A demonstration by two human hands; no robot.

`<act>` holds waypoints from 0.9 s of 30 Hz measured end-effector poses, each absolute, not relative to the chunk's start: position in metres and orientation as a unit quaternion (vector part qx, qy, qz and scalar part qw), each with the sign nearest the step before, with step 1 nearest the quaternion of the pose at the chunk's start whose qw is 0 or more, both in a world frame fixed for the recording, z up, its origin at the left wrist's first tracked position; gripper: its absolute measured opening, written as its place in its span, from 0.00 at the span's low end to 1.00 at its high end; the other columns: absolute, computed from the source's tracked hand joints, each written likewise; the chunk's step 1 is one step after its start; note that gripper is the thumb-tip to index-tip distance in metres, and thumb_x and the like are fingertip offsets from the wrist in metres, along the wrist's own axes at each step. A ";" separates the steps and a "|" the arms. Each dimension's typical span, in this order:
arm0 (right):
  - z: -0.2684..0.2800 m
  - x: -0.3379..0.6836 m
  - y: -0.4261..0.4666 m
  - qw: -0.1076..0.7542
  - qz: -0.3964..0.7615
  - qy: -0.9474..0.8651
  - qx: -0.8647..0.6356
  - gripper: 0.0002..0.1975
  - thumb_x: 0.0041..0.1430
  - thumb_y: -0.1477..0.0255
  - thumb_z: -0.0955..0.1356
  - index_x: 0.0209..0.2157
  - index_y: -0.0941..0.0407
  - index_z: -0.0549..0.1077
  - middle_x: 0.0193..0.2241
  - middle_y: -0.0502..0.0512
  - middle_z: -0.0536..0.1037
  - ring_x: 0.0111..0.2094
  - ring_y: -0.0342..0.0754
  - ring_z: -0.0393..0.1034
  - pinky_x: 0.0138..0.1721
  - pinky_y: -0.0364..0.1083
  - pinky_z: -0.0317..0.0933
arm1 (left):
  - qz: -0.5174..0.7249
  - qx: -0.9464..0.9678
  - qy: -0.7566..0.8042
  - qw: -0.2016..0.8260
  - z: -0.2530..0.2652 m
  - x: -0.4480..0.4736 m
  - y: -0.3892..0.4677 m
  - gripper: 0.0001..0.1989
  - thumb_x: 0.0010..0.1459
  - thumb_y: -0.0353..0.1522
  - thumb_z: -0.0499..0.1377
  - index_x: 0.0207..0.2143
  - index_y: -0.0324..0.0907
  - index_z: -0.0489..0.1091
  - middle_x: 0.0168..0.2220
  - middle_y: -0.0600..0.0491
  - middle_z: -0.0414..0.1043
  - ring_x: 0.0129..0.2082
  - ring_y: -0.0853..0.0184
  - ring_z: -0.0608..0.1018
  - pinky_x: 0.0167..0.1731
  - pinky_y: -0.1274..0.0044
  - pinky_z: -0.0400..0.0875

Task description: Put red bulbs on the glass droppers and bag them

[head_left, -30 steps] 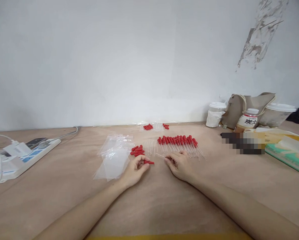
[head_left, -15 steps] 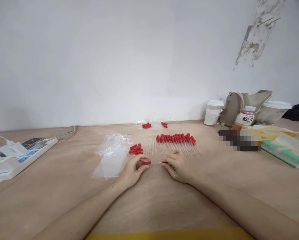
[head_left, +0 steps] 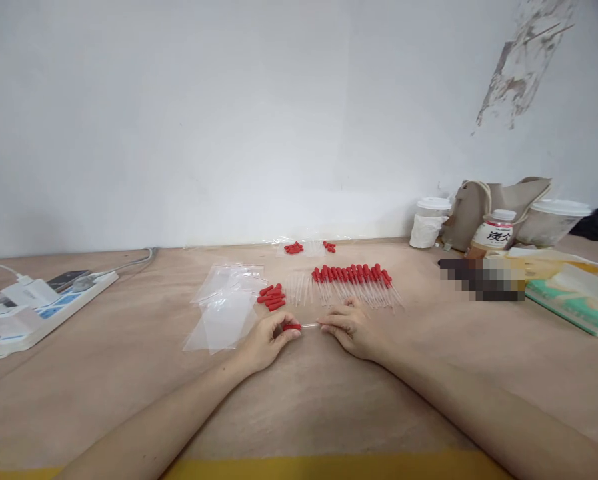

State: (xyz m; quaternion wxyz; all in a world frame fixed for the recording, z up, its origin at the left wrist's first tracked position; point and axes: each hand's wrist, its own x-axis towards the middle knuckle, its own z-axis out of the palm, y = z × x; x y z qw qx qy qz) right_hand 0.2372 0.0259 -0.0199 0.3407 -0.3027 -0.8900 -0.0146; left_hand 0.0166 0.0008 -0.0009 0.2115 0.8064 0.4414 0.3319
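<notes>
My left hand (head_left: 269, 339) pinches a red rubber bulb (head_left: 292, 327) between thumb and fingers. From the bulb's right end runs a thin clear dropper tube (head_left: 309, 325), gripped near its other end by the closed fingers of my right hand (head_left: 349, 328). Just beyond my left hand lies a small pile of loose red bulbs (head_left: 271, 297), with several clear tubes (head_left: 299, 289) beside it. Behind my right hand, a row of droppers (head_left: 353, 275) lies with red bulbs pointing away from me. Clear plastic zip bags (head_left: 223, 320) lie flat to the left.
By the wall is a clear bag (head_left: 315, 248) with more red bulbs and tubes. A power strip (head_left: 73, 305) with chargers lies at left. At right stand a lidded cup (head_left: 429, 223), a bottle (head_left: 493, 233), a beige bag (head_left: 461, 213) and a tissue pack (head_left: 569, 307).
My left fingers have closed further over the red bulb. My right hand has shifted slightly left along the tube, closer to the bulb. The camera view has moved a little.
</notes>
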 end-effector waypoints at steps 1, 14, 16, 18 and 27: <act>-0.021 0.237 0.027 0.342 -0.004 -0.891 -0.300 0.12 0.59 0.70 0.59 0.37 0.52 0.73 0.31 0.53 0.75 0.32 0.43 0.66 0.39 0.47 0.49 | 0.327 0.813 0.436 0.207 0.000 0.017 0.000 0.07 0.55 0.35 0.53 0.31 0.41 0.68 0.28 0.55 0.70 0.26 0.70 0.70 0.27 0.79 0.63; -0.014 0.233 0.021 0.311 -0.040 -0.887 -0.338 0.11 0.58 0.71 0.59 0.33 0.52 0.73 0.28 0.52 0.74 0.28 0.42 0.63 0.37 0.47 0.44 | 0.301 0.852 0.414 0.110 0.003 0.016 0.000 0.07 0.55 0.34 0.54 0.30 0.44 0.72 0.28 0.55 0.74 0.29 0.67 0.72 0.38 0.73 0.58; -0.015 0.231 0.018 0.319 -0.047 -0.885 -0.336 0.12 0.58 0.71 0.59 0.32 0.53 0.73 0.27 0.51 0.74 0.27 0.41 0.63 0.36 0.46 0.43 | 0.314 0.850 0.414 0.085 0.003 0.016 0.000 0.07 0.55 0.35 0.54 0.29 0.43 0.71 0.27 0.56 0.74 0.28 0.68 0.71 0.38 0.72 0.58; -0.016 0.230 0.016 0.327 -0.045 -0.885 -0.329 0.11 0.58 0.72 0.59 0.31 0.54 0.73 0.26 0.50 0.74 0.27 0.40 0.62 0.35 0.46 0.42 | 0.325 0.851 0.408 0.064 0.002 0.015 -0.001 0.08 0.55 0.35 0.54 0.29 0.43 0.71 0.26 0.56 0.73 0.27 0.69 0.71 0.38 0.72 0.57; -0.016 0.231 0.015 0.316 -0.056 -0.895 -0.309 0.10 0.56 0.75 0.60 0.25 0.57 0.69 0.22 0.49 0.73 0.23 0.39 0.58 0.33 0.46 0.39 | 0.303 0.879 0.368 0.023 0.001 0.015 -0.003 0.08 0.56 0.35 0.53 0.30 0.42 0.70 0.25 0.56 0.72 0.26 0.70 0.70 0.42 0.71 0.55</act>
